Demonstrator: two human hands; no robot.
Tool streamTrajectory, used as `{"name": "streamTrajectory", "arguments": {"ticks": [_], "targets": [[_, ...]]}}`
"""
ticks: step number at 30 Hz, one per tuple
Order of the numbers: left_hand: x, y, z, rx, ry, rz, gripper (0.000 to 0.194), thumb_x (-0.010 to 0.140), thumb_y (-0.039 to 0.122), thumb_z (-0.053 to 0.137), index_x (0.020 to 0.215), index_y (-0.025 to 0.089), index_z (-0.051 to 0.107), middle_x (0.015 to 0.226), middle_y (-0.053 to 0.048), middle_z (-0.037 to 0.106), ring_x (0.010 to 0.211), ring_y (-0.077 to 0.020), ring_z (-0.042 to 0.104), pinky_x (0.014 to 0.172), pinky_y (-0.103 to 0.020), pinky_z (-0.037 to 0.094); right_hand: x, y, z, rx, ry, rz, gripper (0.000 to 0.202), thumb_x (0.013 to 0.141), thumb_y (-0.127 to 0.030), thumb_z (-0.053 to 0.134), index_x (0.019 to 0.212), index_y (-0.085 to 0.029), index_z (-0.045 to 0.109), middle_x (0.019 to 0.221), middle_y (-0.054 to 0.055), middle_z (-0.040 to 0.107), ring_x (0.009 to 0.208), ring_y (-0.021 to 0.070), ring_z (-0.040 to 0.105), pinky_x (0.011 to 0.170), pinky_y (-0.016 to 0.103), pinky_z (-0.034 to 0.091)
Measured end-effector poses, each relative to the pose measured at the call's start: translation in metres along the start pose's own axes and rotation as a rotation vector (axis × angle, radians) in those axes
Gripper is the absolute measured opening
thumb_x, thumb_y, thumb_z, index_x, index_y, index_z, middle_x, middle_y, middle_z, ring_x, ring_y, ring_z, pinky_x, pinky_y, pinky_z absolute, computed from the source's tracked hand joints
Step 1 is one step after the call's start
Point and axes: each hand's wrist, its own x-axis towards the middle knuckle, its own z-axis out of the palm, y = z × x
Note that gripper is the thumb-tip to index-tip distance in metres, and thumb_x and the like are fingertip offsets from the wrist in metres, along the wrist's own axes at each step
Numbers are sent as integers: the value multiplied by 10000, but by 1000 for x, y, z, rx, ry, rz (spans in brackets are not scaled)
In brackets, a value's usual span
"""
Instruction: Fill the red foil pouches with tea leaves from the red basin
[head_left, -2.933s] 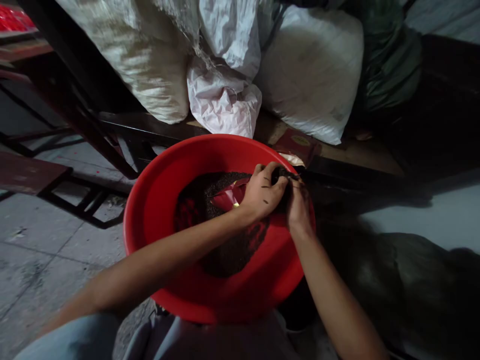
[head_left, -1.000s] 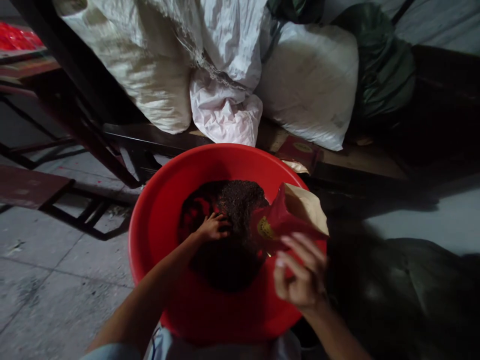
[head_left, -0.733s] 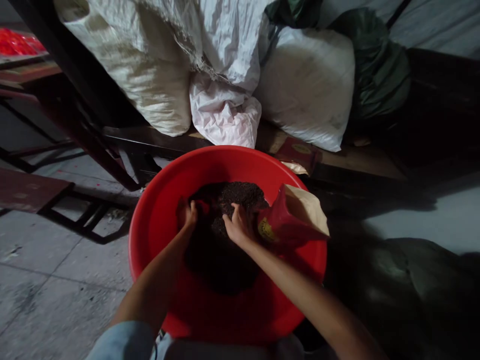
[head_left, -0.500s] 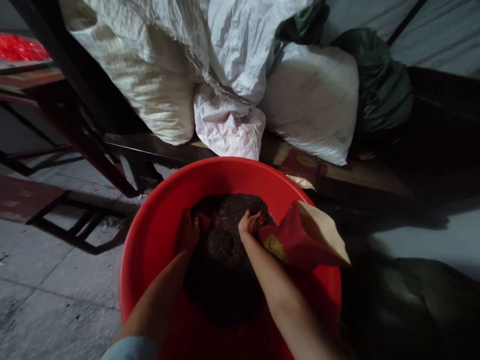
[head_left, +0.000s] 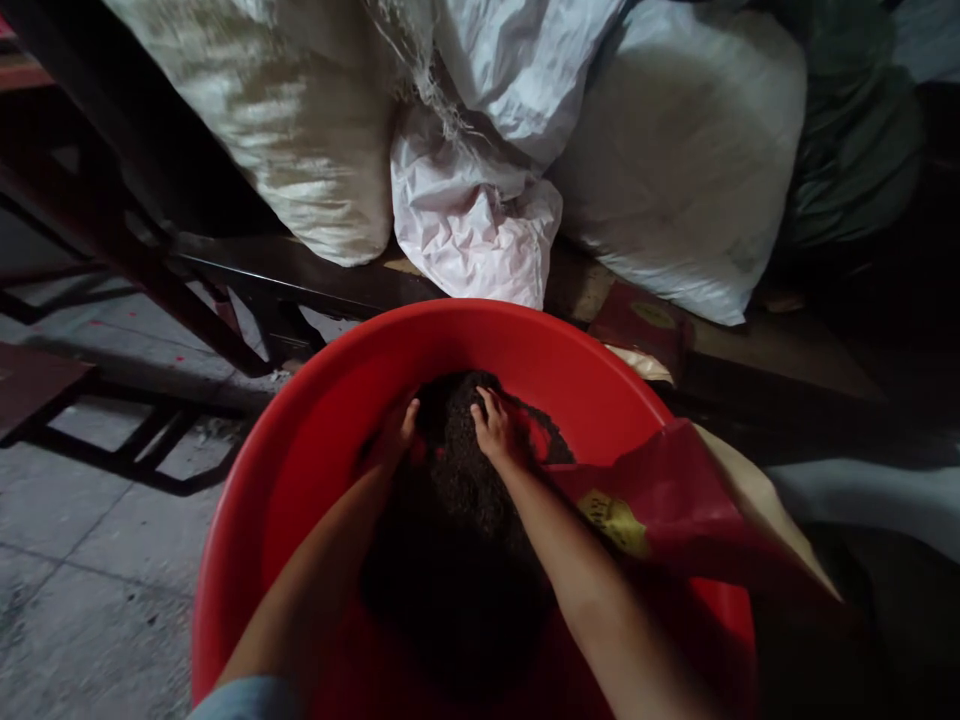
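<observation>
A big red tub (head_left: 300,420) holds a heap of dark, loose, crumbly material (head_left: 472,480). My left hand (head_left: 399,430) is at the heap's left edge, dim in shadow, with its thumb raised and the other fingers hard to see. On the heap's upper right side lies my right hand (head_left: 495,428), its fingers spread against the material and nothing gripped. A dark red paper bag (head_left: 675,500) with a yellow emblem and a pale open mouth leans over the tub's right rim, beside my right forearm.
White woven sacks (head_left: 675,150) and a cream sack (head_left: 315,150) stand on a dark bench (head_left: 300,280) behind the tub. A flat red packet (head_left: 637,320) lies there too. Dark wooden furniture (head_left: 142,430) stands at left on the tiled floor (head_left: 82,540).
My view has shifted closer to the tub. Both hands have moved toward the heap's far side, and the material has been shifted, with red tub bottom showing at right of my right hand.
</observation>
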Motion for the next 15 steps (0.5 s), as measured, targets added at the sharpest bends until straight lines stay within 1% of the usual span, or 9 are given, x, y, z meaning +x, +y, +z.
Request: {"name": "streamTrajectory", "arguments": {"ticks": [1, 3, 6, 8, 11, 15], "targets": [[7, -1, 6, -22, -14, -4, 590, 1037, 569, 366, 1477, 237, 577, 1492, -63, 610, 1483, -259, 468, 1309, -481, 278, 1, 0, 1, 9, -39, -55, 537, 1006, -443, 410, 1451, -200, 583, 1524, 99, 565, 1418, 237, 511, 1226, 382, 363], [20, -3, 19, -65, -48, -9, 619, 1039, 584, 335, 1462, 211, 590, 1514, -76, 589, 1474, -263, 480, 1306, -474, 287, 2, 0, 1, 18, -90, -126, 515, 1007, -438, 427, 1438, -216, 602, 1520, 87, 570, 1414, 229, 520, 1227, 373, 369], [33, -3, 35, -121, -111, 1, 679, 1033, 609, 291, 1437, 163, 605, 1535, -102, 565, 1467, -267, 486, 1306, -459, 285, 3, 2, 0, 18, -125, -166, 521, 1010, -436, 442, 1466, -228, 583, 1547, 78, 543, 1429, 234, 509, 1232, 382, 369], [36, 0, 42, -146, -157, 25, 699, 1016, 635, 308, 1415, 150, 615, 1532, -112, 565, 1464, -273, 485, 1302, -458, 284, 3, 2, -1, 10, -135, -163, 525, 1008, -434, 454, 1480, -235, 573, 1562, 75, 527, 1432, 241, 506, 1230, 386, 374], [31, 9, 43, -158, -213, 58, 711, 997, 659, 327, 1382, 140, 623, 1481, -131, 604, 1422, -286, 522, 1268, -468, 338, -1, -3, -1, 1, -137, -141, 516, 999, -414, 480, 1472, -233, 580, 1556, 82, 531, 1424, 254, 514, 1225, 392, 379], [5, 24, 37, -121, -246, 86, 639, 998, 618, 350, 1327, 149, 636, 1402, -131, 647, 1359, -282, 565, 1217, -453, 401, -21, -15, -3, 11, -121, -102, 498, 1003, -369, 456, 1456, -199, 579, 1516, 98, 562, 1415, 231, 516, 1217, 356, 378]]}}
